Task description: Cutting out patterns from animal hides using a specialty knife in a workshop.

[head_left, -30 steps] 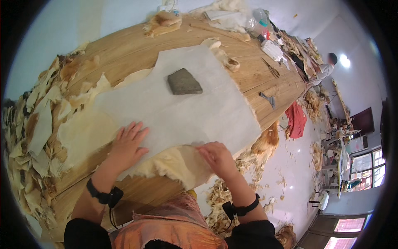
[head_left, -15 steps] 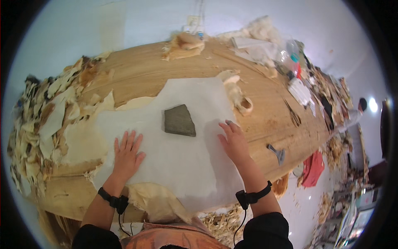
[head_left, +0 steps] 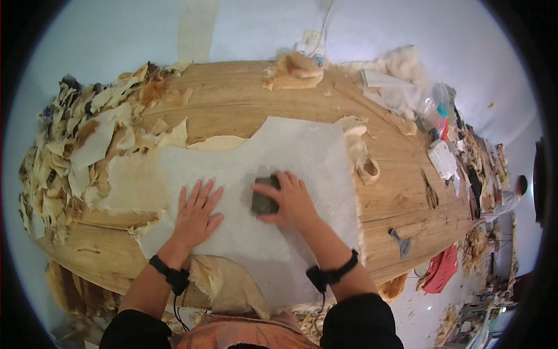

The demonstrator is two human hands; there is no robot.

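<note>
Left hand (head_left: 197, 222): laid flat, palm down, on the pale grey sheet (head_left: 317, 154), fingers extended and fanned away from the body, thumb angled out to the right; nothing is held. Its forearm enters from the lower left and slants up and inward, with a black strap (head_left: 169, 276) above the wrist. Right hand (head_left: 292, 203): clasped over the dark grey block (head_left: 265, 203), fingers curved to the left, index finger lying across the block's upper part, thumb along its near edge. Its forearm enters from the lower right and slants up and to the left, bearing a similar strap. The block rests on the sheet, near its middle, to the right of the left hand and apart from it. The sheet lies on the wooden table (head_left: 232, 84); pale hide (head_left: 135, 183) extends beyond its left edge. Scissors (head_left: 430, 189) and a grey-bladed tool (head_left: 401, 243) lie to the right.
</note>
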